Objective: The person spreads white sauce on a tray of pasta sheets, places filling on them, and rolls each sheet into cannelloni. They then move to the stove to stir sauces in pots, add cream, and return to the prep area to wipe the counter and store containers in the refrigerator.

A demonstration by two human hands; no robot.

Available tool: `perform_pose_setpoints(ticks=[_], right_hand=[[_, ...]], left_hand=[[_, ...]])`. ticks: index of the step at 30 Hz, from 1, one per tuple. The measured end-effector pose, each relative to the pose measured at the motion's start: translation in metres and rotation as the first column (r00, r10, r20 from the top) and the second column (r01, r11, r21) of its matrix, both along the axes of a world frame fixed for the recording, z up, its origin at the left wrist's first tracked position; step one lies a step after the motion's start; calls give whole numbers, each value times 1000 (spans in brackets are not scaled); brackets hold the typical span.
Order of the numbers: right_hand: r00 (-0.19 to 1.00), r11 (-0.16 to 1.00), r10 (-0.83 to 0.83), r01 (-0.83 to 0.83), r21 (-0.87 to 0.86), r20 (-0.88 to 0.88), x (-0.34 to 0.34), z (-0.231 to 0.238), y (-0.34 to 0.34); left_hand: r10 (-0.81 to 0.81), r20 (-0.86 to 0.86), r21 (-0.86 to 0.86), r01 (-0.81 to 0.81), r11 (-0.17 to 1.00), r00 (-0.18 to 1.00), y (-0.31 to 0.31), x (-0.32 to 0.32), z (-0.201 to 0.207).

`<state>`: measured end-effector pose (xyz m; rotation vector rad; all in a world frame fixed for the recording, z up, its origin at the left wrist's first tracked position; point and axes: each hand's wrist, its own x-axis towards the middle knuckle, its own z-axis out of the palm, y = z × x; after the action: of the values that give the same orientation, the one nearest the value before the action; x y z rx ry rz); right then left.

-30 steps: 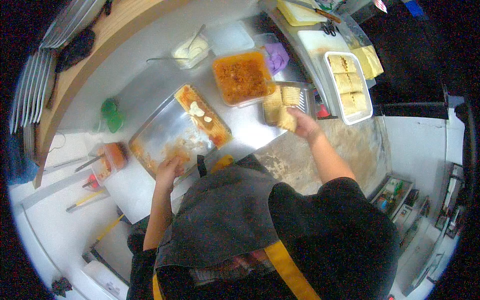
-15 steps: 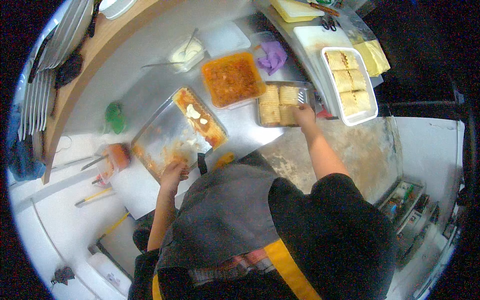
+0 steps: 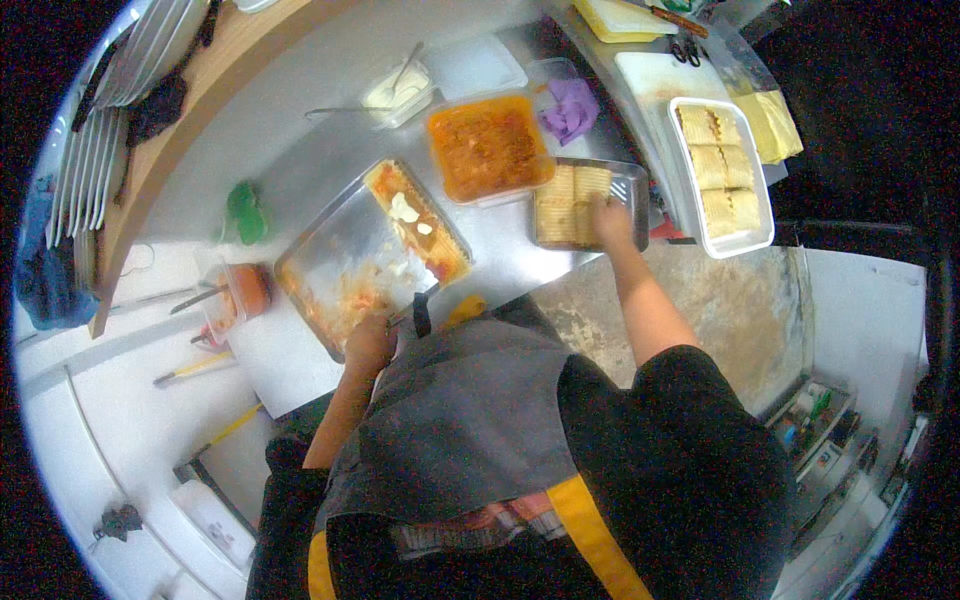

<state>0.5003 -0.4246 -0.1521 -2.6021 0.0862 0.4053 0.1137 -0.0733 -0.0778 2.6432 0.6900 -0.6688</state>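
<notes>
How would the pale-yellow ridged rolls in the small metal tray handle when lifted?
Pale-yellow ridged rolls: probably soft and dentable, looking like rolled pasta. Ridges may give the right hand some grip. Brown filling might spill: it shows between similar rolls in the white rectangular tub.

Two hands (image 3: 368,345) (image 3: 613,224), two metal trays (image 3: 362,240) (image 3: 628,196), one orange-filled tub (image 3: 490,200), one white dish (image 3: 740,244), one purple cloth (image 3: 570,108) and one pair of scissors (image 3: 688,50) show.
</notes>
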Motion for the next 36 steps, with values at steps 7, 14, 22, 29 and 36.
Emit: perform_pose_setpoints(ticks=[7, 14, 22, 29, 36], right_hand=[[990, 991, 133, -134, 25, 41, -22, 36, -9], [719, 779, 591, -626, -30, 365, -112, 79, 23], [145, 134, 970, -988, 71, 194, -185, 39, 144], [11, 8, 995, -999, 32, 97, -187, 33, 176], [-120, -120, 993, -993, -13, -3, -181, 31, 191]], left_hand=[[10, 117, -7, -10, 1000, 993, 13, -35, -24], [-15, 62, 114, 8, 993, 998, 16, -58, -38], [46, 200, 92, -65, 994, 979, 41, -89, -41], [30, 529, -67, 6, 998, 848, 5, -41, -30], [79, 168, -647, 50, 761, 983, -3, 51, -85]])
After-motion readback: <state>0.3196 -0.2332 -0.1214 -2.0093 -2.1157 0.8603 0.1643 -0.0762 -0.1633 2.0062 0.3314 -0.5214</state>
